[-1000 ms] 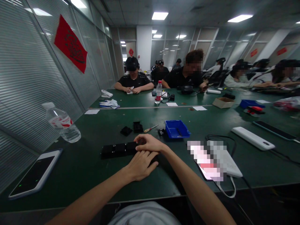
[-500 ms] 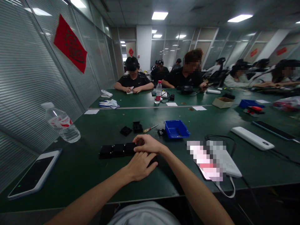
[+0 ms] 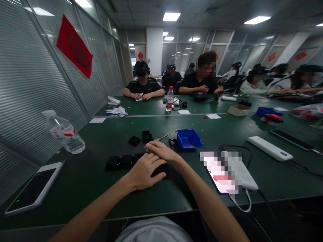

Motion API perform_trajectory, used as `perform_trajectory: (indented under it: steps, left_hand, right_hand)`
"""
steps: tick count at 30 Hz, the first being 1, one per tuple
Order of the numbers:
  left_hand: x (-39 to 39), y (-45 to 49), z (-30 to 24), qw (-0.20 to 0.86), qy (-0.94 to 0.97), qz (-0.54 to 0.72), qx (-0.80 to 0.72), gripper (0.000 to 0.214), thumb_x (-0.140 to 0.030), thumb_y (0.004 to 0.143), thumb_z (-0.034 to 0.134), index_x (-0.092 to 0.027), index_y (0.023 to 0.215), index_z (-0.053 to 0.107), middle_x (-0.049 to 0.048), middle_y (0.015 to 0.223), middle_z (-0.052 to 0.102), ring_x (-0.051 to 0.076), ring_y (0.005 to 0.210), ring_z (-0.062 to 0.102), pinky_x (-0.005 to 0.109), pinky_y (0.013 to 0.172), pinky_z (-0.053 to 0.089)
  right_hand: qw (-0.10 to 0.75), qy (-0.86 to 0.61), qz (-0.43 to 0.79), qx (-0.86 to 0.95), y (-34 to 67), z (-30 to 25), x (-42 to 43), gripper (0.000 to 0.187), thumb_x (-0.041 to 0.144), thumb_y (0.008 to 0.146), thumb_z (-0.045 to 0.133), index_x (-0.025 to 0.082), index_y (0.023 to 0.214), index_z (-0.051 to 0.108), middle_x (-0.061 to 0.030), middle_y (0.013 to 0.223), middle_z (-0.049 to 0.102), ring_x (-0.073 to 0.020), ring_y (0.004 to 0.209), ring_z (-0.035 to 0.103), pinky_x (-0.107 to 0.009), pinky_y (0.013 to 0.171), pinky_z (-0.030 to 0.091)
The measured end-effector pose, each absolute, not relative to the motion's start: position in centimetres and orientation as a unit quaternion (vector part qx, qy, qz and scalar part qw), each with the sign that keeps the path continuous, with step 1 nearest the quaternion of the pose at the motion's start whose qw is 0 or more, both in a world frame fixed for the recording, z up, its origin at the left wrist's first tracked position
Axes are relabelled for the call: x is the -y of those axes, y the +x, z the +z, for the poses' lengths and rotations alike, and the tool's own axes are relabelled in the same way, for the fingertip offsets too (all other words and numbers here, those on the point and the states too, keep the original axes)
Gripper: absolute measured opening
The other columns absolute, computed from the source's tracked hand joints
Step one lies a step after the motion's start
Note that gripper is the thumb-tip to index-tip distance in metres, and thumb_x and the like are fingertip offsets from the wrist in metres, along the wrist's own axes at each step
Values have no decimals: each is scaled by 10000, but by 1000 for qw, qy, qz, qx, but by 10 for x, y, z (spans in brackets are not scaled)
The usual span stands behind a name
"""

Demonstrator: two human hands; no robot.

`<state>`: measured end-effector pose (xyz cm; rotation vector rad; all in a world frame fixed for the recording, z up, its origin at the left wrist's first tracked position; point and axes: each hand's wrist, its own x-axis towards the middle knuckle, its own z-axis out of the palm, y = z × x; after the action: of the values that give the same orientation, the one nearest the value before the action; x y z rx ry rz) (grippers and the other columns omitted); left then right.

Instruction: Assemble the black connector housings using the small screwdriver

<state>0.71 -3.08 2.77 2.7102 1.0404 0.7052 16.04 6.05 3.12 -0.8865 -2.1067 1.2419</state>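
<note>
Black blocks [image 3: 125,162] in a row on green table [image 3: 158,203], left hand [image 3: 145,170] over right end, right hand [image 3: 163,150] alongside, touching left, both grips hidden, cannot tell, blue tray [image 3: 183,142] beyond.

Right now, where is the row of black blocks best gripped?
Grip the row probably by its leftmost block, from the left: it lies uncovered, its boxy near and far sides suit pinching, while the left hand hides the right part.

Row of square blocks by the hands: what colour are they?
Black and shiny: the row of square blocks shows best in the head view.
</note>
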Motion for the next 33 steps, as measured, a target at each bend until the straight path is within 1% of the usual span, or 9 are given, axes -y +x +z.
perform_trajectory:
  steps: [2, 5, 7, 9, 11, 14, 16, 21, 33]
  left_hand:
    - [25, -10, 46, 72, 894, 259, -358, 269, -353, 961, 600, -201, 1171, 673, 83, 1220, 714, 269, 1163, 622, 465, 1081, 447]
    - [17, -48, 72, 67, 863, 272, -420, 361, -384, 919, 636, -224, 1242, 656, 90, 1269, 691, 280, 1205, 605, 454, 1076, 464]
    - [13, -78, 84, 89, 840, 223, -486, 568, -471, 842, 709, -243, 1352, 602, 97, 1375, 633, 315, 1287, 561, 483, 1124, 435]
    - [11, -105, 88, 134, 821, 138, -538, 725, -498, 762, 764, -282, 1422, 558, 85, 1461, 575, 342, 1342, 526, 496, 1142, 424]
    - [11, -126, 85, 167, 798, 68, -575, 813, -451, 719, 786, -294, 1469, 514, 85, 1505, 537, 348, 1369, 511, 490, 1155, 414]
    - [11, -141, 73, 205, 770, -5, -604, 903, -350, 642, 802, -272, 1487, 494, 96, 1483, 562, 349, 1365, 527, 466, 1156, 417]
    - [10, -143, 66, 229, 766, -25, -600, 883, -325, 613, 805, -245, 1449, 536, 98, 1450, 596, 344, 1342, 553, 440, 1152, 423]
    - [3, -141, 61, 241, 768, -20, -593, 714, -313, 670, 742, -230, 1366, 601, 82, 1425, 627, 308, 1340, 564, 421, 1175, 394]
    - [2, -134, 63, 227, 779, -7, -585, 613, -302, 678, 741, -235, 1285, 678, 70, 1349, 681, 318, 1283, 607, 419, 1138, 427]
  right_hand:
    - [277, -333, 447, 783, 162, 31, -62, 367, 449, 1028, 475, 152, 1007, 688, -51, 987, 706, -187, 934, 649, -303, 876, 495]
    - [256, -348, 439, 788, 164, 29, -63, 309, 420, 999, 552, 149, 1043, 694, -60, 1010, 715, -185, 902, 665, -305, 846, 504]
    - [227, -354, 440, 794, 162, 29, -61, 314, 405, 927, 673, 152, 1111, 690, -77, 1062, 723, -199, 946, 677, -313, 854, 510]
    - [204, -353, 433, 804, 160, 29, -58, 421, 384, 830, 788, 156, 1167, 681, -92, 1106, 724, -215, 981, 681, -320, 849, 516]
    - [188, -349, 413, 820, 156, 30, -54, 510, 357, 761, 847, 156, 1197, 674, -94, 1109, 723, -212, 933, 684, -315, 799, 518]
    - [173, -347, 364, 847, 149, 32, -48, 554, 309, 712, 883, 146, 1200, 678, -89, 1091, 721, -203, 890, 669, -300, 759, 496]
    - [169, -353, 337, 856, 145, 33, -45, 542, 271, 698, 888, 143, 1185, 686, -79, 1065, 718, -197, 870, 658, -287, 737, 474]
    - [171, -360, 316, 861, 143, 34, -42, 512, 242, 697, 885, 158, 1166, 699, -45, 978, 716, -182, 826, 646, -268, 709, 440]
    - [160, -355, 308, 868, 145, 37, -41, 517, 261, 701, 882, 158, 1175, 704, -66, 1015, 731, -204, 858, 670, -280, 732, 459]
